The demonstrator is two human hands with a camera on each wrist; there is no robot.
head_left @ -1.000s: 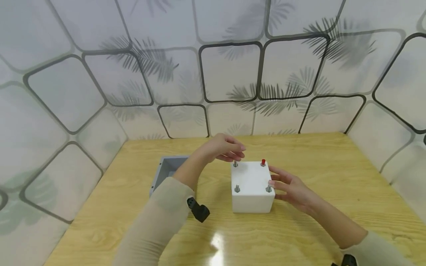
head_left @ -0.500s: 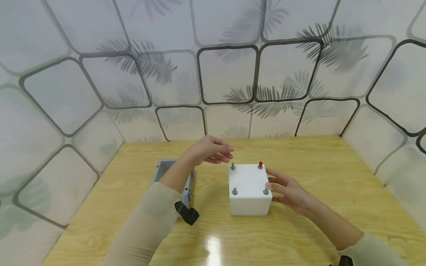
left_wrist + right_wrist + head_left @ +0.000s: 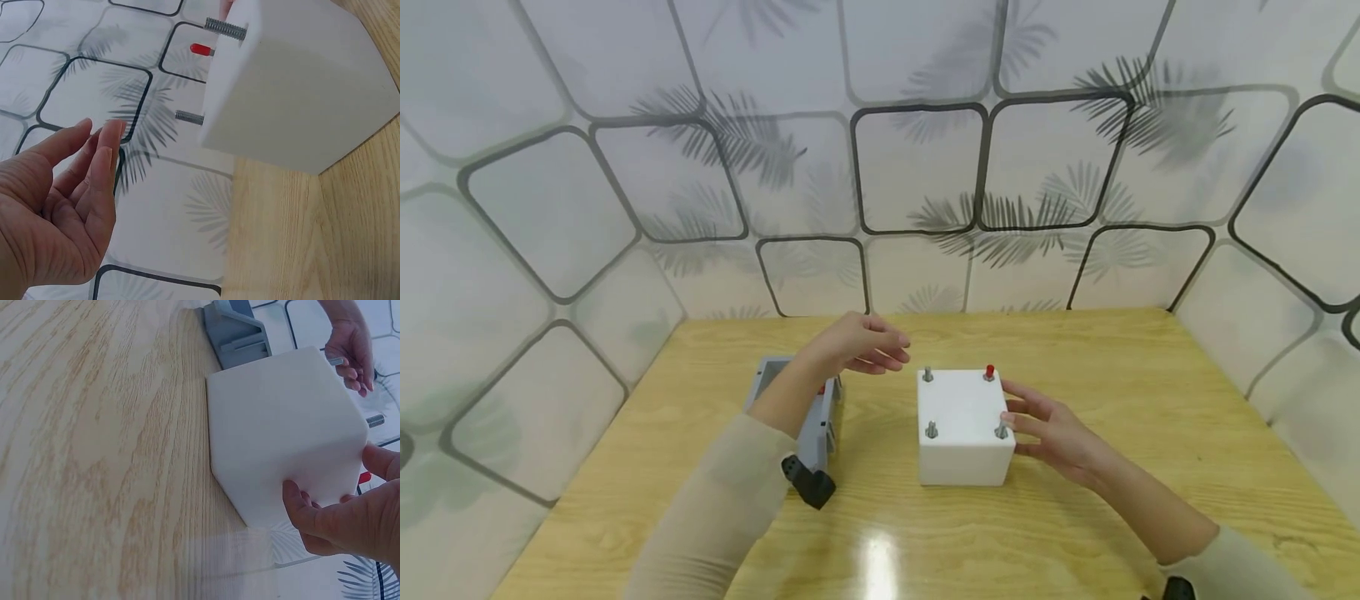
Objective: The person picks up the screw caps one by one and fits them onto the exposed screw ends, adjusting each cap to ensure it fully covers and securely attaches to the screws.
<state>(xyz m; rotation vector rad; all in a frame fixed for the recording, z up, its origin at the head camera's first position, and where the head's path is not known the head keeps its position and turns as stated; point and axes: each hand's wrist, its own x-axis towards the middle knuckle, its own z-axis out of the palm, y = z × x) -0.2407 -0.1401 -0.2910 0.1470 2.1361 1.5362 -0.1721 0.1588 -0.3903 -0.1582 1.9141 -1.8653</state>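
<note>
A white block [image 3: 966,462] stands on the table with an upright threaded bolt near each corner of its top. Its far right bolt wears a red cap [image 3: 990,370]; the near left bolt [image 3: 931,429] and the others show bare metal. My right hand [image 3: 1048,433] rests its fingers against the block's right side, its thumb at the top edge by the near right bolt [image 3: 1002,430]. Left of the block, my left hand [image 3: 865,343] hovers in the air, fingers loosely bent. In the left wrist view, a gap shows between its thumb and fingertips [image 3: 112,134], with nothing held there.
A grey plastic bin [image 3: 826,417] stands left of the block, partly hidden by the left forearm. Something small and red [image 3: 822,389] shows inside it. The wooden table [image 3: 1112,358] meets a patterned curtain [image 3: 917,167] at the back and sides.
My left hand has drawn away leftward from the far left bolt, uncovering more of the bin. The right hand stays against the block, which stands in place.
</note>
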